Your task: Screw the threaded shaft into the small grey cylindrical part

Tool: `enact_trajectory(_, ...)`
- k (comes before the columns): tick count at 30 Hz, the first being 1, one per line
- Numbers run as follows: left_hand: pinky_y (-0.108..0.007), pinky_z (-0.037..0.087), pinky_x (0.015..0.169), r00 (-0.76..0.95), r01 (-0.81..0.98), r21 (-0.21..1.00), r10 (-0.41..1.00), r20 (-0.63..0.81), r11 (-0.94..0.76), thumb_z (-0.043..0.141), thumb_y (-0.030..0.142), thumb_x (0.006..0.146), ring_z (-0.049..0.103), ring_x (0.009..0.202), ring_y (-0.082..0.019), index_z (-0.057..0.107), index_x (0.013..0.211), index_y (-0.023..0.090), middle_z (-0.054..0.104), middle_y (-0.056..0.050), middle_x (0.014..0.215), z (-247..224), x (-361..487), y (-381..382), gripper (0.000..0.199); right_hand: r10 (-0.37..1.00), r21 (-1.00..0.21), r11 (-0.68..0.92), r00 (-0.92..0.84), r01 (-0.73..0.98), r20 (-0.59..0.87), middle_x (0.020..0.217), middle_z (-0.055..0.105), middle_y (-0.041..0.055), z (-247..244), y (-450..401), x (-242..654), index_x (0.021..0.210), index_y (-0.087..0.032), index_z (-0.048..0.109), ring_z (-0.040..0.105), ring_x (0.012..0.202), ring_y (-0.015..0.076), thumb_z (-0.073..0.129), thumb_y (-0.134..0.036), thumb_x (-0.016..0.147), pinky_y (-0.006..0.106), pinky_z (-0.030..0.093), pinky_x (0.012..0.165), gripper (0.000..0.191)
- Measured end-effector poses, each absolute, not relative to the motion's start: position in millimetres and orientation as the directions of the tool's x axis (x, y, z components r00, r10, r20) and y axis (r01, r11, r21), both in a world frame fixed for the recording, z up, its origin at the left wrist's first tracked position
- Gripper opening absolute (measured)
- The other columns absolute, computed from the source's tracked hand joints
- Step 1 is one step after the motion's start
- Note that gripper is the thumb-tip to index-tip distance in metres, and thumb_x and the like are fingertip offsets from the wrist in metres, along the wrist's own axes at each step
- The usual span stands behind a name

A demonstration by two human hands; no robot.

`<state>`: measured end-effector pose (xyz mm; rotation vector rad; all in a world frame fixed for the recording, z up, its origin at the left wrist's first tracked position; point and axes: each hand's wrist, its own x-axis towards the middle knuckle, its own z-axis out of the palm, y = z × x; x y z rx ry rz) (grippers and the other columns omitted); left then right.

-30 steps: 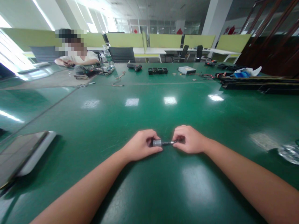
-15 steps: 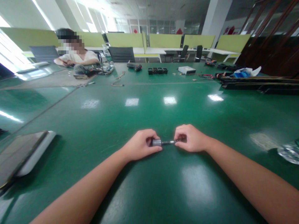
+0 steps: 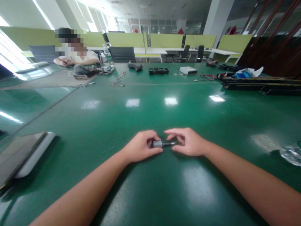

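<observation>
Between thumb and fingers, my left hand (image 3: 143, 146) holds a small grey cylinder (image 3: 157, 144) just above or on the green tabletop. A thin dark rod (image 3: 166, 144) with a shinier tip sticks out of its right end. The exact kind of this part is too small and blurred to tell. My right hand (image 3: 188, 142) is beside the rod's tip, thumb and fingers apart around it, with nothing gripped. The cylinder's left end is hidden inside my left hand.
A flat grey-white device (image 3: 30, 157) lies at the left and a clear glass object (image 3: 291, 154) at the right edge. Toward the back are a black block (image 3: 159, 71), a silvery box (image 3: 188, 70) and dark bars (image 3: 261, 84). Another person (image 3: 77, 58) sits far left.
My right hand has let go of the rod's end and spread its fingers, shifting slightly left. My left hand keeps its hold on the grey cylinder, almost unmoved.
</observation>
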<state>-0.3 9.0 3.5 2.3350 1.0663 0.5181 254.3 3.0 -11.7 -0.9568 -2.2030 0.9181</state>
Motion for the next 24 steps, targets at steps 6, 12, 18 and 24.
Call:
enact_trajectory(6,-0.023,0.037,0.060,0.616,0.574,0.616,0.780,0.110,-0.540,0.075,0.039,0.080,0.052,0.065,-0.013,0.067,0.090,0.018,0.059,0.002,0.074,2.0,-1.4,9.4,0.024,0.733,-0.597,0.643,-0.611,0.480,0.298,0.093,0.070,0.0049,-12.1,9.4,257.4,0.101,-0.017,0.071,0.057,0.072,0.0146,0.077,-0.020,0.071,0.027,0.043,0.068,0.031)
enact_trajectory(12,-0.023,0.037,0.059,0.604,0.599,0.597,0.790,0.102,-0.534,0.075,0.038,0.079,0.052,0.064,-0.013,0.067,0.091,0.018,0.059,0.002,0.072,3.7,-0.4,9.0,0.025,0.726,-0.529,0.662,-0.630,0.531,0.276,0.088,0.069,0.0030,-14.3,9.9,255.2,0.090,-0.018,0.072,0.060,0.079,0.0163,0.076,-0.025,0.077,0.029,0.043,0.076,0.016)
enact_trajectory(18,-0.024,0.037,0.058,0.594,0.601,0.607,0.799,0.096,-0.520,0.077,0.043,0.076,0.052,0.062,-0.013,0.068,0.099,0.019,0.058,0.003,0.071,3.9,-0.4,7.6,0.035,0.718,-0.528,0.671,-0.635,0.521,0.284,0.082,0.067,0.0014,-16.3,11.7,254.7,0.083,-0.019,0.072,0.058,0.074,0.0143,0.074,-0.025,0.081,0.028,0.040,0.073,0.008)
enact_trajectory(24,-0.024,0.039,0.059,0.596,0.583,0.630,0.797,0.097,-0.512,0.063,0.046,0.090,0.051,0.061,-0.012,0.070,0.102,0.018,0.058,0.002,0.070,4.8,0.0,7.4,0.031,0.716,-0.521,0.674,-0.637,0.523,0.285,0.082,0.066,0.0008,-15.5,10.9,254.5,0.082,-0.018,0.071,0.058,0.074,0.0142,0.074,-0.025,0.081,0.028,0.040,0.073,0.008)
